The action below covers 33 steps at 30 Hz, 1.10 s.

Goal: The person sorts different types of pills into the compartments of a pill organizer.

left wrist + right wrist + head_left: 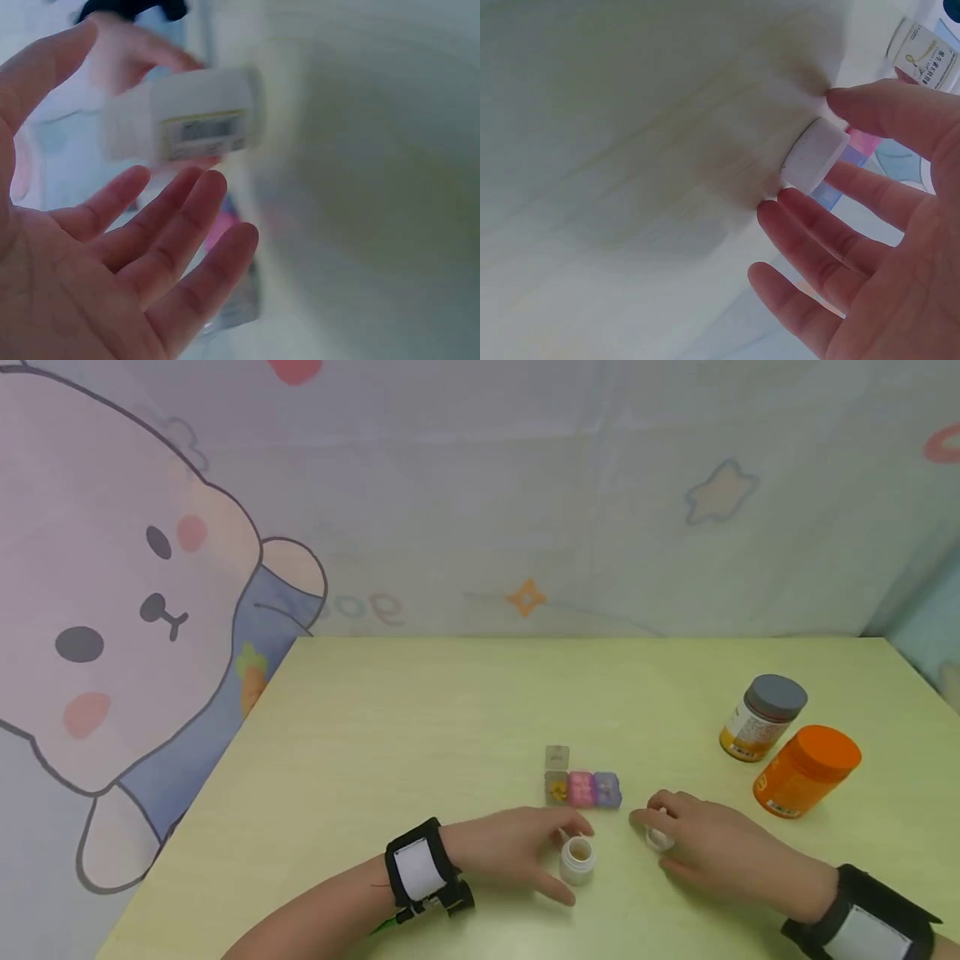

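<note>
A small white bottle point(577, 865) stands uncapped and upright on the table. My left hand point(512, 845) is beside it, thumb and fingers spread around its side; in the left wrist view a gap shows between the fingers and the bottle point(202, 112). On the table to the right lies a white cap point(815, 156). Over the cap is my right hand point(712, 843), its fingers loosely bent about it and the thumb apart from it. Behind the bottle sits a pill organizer point(582, 790) with clear, pink and purple compartments; the clear lid stands open, showing yellow pieces inside.
A grey-lidded jar point(759, 722) and an orange jar point(806, 772) stand at the right of the pale yellow table point(420, 718). A printed cloth point(480, 510) hangs behind the table's far edge.
</note>
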{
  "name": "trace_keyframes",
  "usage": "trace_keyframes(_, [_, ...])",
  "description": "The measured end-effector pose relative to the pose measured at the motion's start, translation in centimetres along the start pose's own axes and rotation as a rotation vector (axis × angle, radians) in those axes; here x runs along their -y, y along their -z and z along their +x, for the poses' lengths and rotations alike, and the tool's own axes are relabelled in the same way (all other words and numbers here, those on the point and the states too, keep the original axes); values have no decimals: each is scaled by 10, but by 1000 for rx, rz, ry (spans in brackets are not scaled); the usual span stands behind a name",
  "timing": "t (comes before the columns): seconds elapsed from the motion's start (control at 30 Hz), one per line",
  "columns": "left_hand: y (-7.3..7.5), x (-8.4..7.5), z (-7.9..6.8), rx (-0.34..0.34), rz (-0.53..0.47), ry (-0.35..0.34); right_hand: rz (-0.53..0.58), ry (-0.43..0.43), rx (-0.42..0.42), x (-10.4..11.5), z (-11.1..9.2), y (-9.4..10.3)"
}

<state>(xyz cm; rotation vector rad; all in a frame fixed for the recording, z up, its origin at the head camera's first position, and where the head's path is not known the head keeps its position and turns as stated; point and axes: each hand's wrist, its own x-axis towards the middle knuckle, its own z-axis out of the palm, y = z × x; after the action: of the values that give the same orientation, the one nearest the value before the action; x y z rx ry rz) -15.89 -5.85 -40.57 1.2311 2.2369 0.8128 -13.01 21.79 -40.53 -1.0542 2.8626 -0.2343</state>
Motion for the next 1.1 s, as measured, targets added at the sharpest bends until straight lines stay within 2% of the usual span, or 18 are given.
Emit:
trace_keyframes(0.07, [-5,3,4,19,41,-4,-23,29,4,1,3,-2])
trace_keyframes(0.2, [-9,9,10,9,57,-22,-82,74,-18,1,6,0])
trace_keyframes(0.3, [-10,12,13,4,69,-38,-67,71,-55,5,8,7])
trace_keyframes(0.43, [-10,14,15,-10,92,-55,110,80,-180,17,13,20])
trace_keyframes(0.53, [-9,15,16,-13,95,-69,231,159,-299,29,18,26])
trace_keyframes(0.6, [-9,15,17,-8,92,-80,274,212,-366,35,22,28])
trace_keyframes(0.67, [-8,15,18,-4,89,-89,330,243,-402,39,25,27])
trace_keyframes(0.9, [-9,17,20,-14,86,-114,617,286,-407,43,37,4])
trace_keyframes(1.1, [-8,16,20,-11,80,-95,675,298,-454,44,37,-19])
